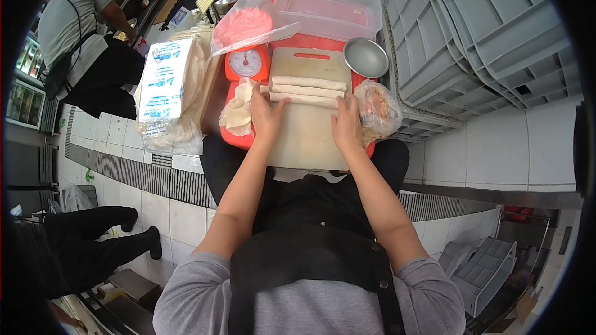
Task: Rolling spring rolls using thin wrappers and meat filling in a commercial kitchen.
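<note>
Three long, thin, pale rolls of wrapper lie side by side across a cream cutting board (304, 142). Each end of the nearest roll (304, 100) is in one of my hands. My left hand (267, 116) curls at its left end, thumb on the near side. At the right end, my right hand (347, 125) has its fingers closed round the tip. Just beyond lie the middle roll (308, 90) and the far roll (310, 81). A crumpled stack of thin pale wrappers (236, 113) is left of my left hand. A plastic bag of shredded filling (379, 110) sits right of my right hand.
Behind the board stand an orange dial scale (246, 62) with a bag of pink paste (243, 25), a clear plastic tub (329, 9) and a metal bowl (366, 57). Packaged wrappers (164, 80) are stacked left. Grey crates (478, 31) rise right. A co-worker (81, 18) stands far left.
</note>
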Available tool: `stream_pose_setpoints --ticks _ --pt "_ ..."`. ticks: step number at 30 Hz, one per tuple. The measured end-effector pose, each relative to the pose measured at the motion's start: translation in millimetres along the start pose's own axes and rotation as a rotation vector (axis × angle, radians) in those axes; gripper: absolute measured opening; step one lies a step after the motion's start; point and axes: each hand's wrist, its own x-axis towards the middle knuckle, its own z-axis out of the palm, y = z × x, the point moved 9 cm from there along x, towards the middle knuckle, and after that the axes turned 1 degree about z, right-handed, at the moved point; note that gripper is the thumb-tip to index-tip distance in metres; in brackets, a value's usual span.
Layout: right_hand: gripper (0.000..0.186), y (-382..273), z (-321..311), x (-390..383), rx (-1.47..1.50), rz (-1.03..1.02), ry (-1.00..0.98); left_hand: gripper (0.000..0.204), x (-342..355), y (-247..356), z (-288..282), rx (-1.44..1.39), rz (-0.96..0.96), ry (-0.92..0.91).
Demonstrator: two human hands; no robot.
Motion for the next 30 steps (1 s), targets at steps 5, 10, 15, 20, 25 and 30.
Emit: stream_pose_setpoints --ticks 5,10,15,20,25,30 --pt "0.048 -9.4 11.7 10.7 -0.155 -0.198 0.008 0.098 -3.1 0.4 6.2 0.013 0.059 -0.036" --pt "0.038 -13.1 30.6 23.3 -0.168 -0.427 0.109 0.101 -0.9 4.1 11.8 -0.026 -0.066 -0.087" --pt "0.029 -19.5 19.5 16.1 -0.102 -0.557 0.2 0.101 -2.5 -3.7 9.6 -0.02 -0.049 -0.058" --pt "0.031 -10.0 24.9 17.7 -0.045 -0.481 0.171 0.099 -1.5 0.3 9.6 0.03 0.021 -0.005" --pt "0.056 -27.9 42.7 0.5 -0.206 -0.577 0.043 0.1 -2.0 -0.1 10.5 0.01 0.031 -0.017" --pt "0.065 -43.4 32.5 -17.5 -0.228 -0.516 -0.071 0.1 -3.2 -1.1 10.7 0.007 0.021 -0.014"
